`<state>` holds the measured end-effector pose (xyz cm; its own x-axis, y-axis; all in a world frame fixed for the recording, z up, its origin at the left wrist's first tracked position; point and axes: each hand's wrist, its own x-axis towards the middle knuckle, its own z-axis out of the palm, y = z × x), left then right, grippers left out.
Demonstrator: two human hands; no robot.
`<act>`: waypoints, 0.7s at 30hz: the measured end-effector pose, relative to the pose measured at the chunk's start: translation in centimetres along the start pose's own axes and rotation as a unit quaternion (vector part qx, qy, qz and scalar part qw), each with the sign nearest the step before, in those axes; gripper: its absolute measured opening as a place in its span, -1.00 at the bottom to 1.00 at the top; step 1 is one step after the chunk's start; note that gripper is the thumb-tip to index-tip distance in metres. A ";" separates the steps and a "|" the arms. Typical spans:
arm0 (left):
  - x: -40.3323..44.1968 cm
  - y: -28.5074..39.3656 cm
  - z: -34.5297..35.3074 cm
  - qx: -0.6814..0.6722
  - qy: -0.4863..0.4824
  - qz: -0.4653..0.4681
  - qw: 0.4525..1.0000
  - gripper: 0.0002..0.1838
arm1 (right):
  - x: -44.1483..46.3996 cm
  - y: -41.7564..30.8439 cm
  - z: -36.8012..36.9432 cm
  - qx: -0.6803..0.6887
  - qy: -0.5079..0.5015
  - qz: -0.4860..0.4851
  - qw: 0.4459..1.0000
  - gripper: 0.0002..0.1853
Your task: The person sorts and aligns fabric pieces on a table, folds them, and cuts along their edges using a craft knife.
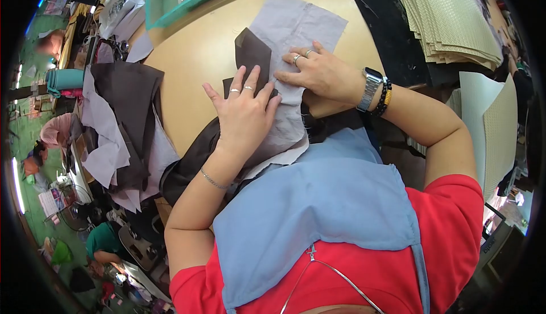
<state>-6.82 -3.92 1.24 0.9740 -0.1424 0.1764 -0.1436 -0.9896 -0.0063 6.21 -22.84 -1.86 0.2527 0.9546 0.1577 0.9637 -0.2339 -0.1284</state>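
Palm down, my left hand lies with fingers spread on a dark brown fabric piece with a pointed top. My right hand rests on a pale lilac fabric, its fingers apart and pressing on the cloth beside the dark piece. The pale fabric runs from the tabletop down over the table's near edge towards my lap, with dark cloth bunched beneath it. Parts of both fabrics are hidden under my hands.
Dark and pale cloth pieces hang at the left. A teal basket stands at the back. A black mat and stacked cream sheets lie at the right. People sit working at far left.
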 end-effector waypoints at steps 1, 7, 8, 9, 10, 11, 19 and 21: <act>0.0 0.0 0.0 0.002 0.002 0.002 1.000 -0.71 | 0.1 0.0 -0.2 0.004 -0.007 -0.006 1.000 -0.41; 0.0 -0.2 -0.2 -0.009 -0.006 -0.005 1.000 -0.70 | 0.2 -0.6 -0.8 -0.009 0.013 -0.002 1.000 -0.48; 0.0 -0.3 -0.3 -0.021 -0.009 -0.015 1.000 -0.70 | 0.2 -0.5 -0.7 -0.008 0.019 0.000 1.000 -0.49; 0.0 -0.3 -0.2 -0.034 -0.013 -0.024 0.999 -0.69 | 0.2 -0.5 -0.5 -0.006 0.025 0.003 1.000 -0.51; -0.1 -0.4 -0.2 -0.034 -0.014 -0.026 0.999 -0.69 | 0.2 -0.5 -0.4 -0.004 0.030 0.006 1.000 -0.53; -0.1 -0.6 -0.2 -0.033 -0.015 -0.029 0.999 -0.69 | 0.2 -0.6 -0.5 0.001 0.022 0.012 1.000 -0.54; 0.2 -0.9 -0.5 0.003 -0.024 -0.009 1.000 -0.72 | 0.4 -0.9 -0.5 -0.012 0.014 0.017 1.000 -0.54; 0.4 -0.8 -0.5 0.014 -0.023 -0.005 1.000 -0.74 | 0.3 -1.1 -1.2 0.001 -0.033 0.032 0.999 -0.54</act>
<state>-6.42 -3.20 1.84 0.9822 -0.1336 0.1318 -0.1305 -0.9909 -0.0318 5.35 -22.50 -0.45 0.3084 0.9476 0.0836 0.9454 -0.2955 -0.1372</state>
